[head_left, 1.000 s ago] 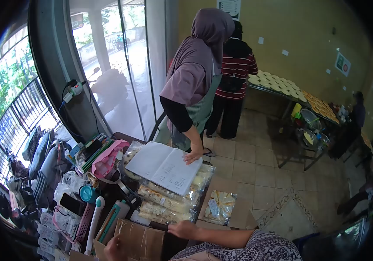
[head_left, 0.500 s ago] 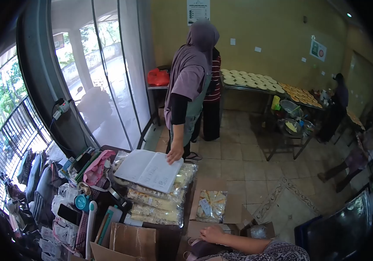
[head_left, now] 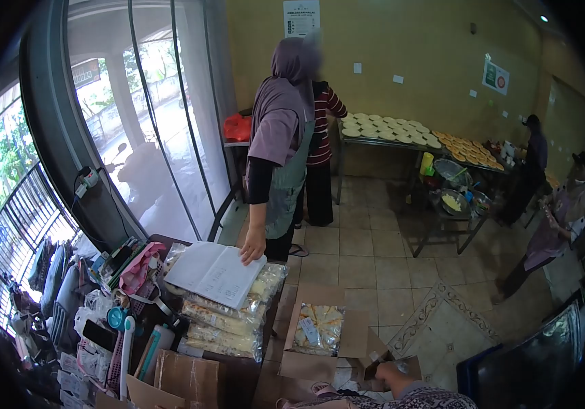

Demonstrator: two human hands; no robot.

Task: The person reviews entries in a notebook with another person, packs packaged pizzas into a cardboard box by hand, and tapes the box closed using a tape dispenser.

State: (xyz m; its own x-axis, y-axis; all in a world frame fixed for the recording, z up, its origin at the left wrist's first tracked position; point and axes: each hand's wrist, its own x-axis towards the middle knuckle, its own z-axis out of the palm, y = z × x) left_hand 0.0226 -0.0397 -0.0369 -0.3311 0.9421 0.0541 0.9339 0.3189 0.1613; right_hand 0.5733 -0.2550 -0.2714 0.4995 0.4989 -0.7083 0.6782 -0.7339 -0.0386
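Observation:
At the bottom of the view, my right hand (head_left: 390, 373) reaches down at a small open cardboard box (head_left: 408, 367). Its fingers are hidden, and I cannot tell whether it holds anything. My patterned sleeve (head_left: 418, 399) runs along the lower edge. Just left of the hand stands a larger open carton (head_left: 309, 365), with a clear-wrapped pack of yellowish flatbread-like pieces (head_left: 319, 327) carrying a white label. My left hand is out of view.
A co-worker's hand (head_left: 253, 247) rests on an open notebook (head_left: 217, 273) atop stacked bagged food (head_left: 221, 334). Left are a phone (head_left: 100, 335) and a brown box (head_left: 186, 378). Dough rounds (head_left: 388, 129) cover a far table. A dark glossy panel (head_left: 524, 361) stands right.
My right hand has moved rightward from beside the larger carton to the small box. The view has shifted slightly, and a person at the right now stands more upright.

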